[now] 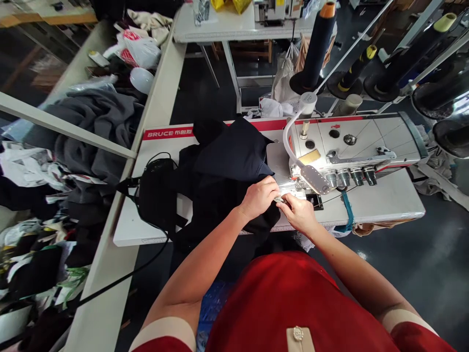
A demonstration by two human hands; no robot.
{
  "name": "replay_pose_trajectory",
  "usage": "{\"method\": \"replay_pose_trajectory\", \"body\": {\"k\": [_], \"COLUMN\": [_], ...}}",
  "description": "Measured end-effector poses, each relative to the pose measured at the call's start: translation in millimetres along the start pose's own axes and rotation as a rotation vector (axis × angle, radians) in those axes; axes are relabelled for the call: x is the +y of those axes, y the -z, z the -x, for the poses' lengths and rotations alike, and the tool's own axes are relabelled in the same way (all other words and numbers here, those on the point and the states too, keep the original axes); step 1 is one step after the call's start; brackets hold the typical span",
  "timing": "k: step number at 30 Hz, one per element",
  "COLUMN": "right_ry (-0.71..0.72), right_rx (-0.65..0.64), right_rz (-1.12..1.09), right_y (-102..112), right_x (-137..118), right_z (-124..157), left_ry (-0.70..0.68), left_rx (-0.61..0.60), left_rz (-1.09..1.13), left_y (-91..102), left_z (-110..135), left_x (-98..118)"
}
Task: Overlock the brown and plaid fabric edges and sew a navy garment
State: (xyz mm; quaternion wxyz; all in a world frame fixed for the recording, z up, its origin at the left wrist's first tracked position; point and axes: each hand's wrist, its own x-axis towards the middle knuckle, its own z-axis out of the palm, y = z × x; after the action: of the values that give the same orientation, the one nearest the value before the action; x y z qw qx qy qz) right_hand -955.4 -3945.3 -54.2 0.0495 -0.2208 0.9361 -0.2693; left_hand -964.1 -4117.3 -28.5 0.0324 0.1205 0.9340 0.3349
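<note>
Dark navy and black fabric point(230, 151) lies bunched on the sewing machine table, reaching the needle area at its right. My left hand point(259, 198) is closed on the fabric's near right edge, fingers pinched together. Just right of it, my right hand point(298, 213) is closed on a small metal tool that looks like thread snips point(280, 199); its tip points at my left fingers, and most of it is hidden. Both hands are close in front of the overlock sewing machine point(351, 146), whose presser foot area is partly covered by a lamp head point(315, 180).
A black bag point(157, 190) with a cord lies on the table's left. Tall thread cones point(318, 44) stand behind the machine. Left of the table, a long trough point(154, 98) holds grey cloth point(98, 122) and plastic bags. Another white table point(234, 29) stands beyond.
</note>
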Motion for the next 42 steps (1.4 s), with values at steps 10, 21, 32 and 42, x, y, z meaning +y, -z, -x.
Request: {"method": "replay_pose_trajectory", "body": {"k": [10, 21, 32, 42], "right_ry": [-0.038, -0.331, -0.434, -0.453], "right_rx": [-0.333, 0.016, 0.158, 0.186], "right_rz": [-0.527, -0.594, -1.082, -0.966], "right_y": [3, -47, -24, -25], "right_x": [23, 2, 6, -2], "right_z": [21, 22, 5, -4], "left_ry": [-0.062, -0.108, 0.282, 0.235], "left_rx": [0.049, -0.36, -0.454, -0.535], "left_rz": [0.029, -0.237, 0.472, 0.53], "left_y": [19.1, 27.0, 39.9, 37.6], "left_z": [-10, -20, -53, -53], "left_x": [-5, -8, 2, -15]}}
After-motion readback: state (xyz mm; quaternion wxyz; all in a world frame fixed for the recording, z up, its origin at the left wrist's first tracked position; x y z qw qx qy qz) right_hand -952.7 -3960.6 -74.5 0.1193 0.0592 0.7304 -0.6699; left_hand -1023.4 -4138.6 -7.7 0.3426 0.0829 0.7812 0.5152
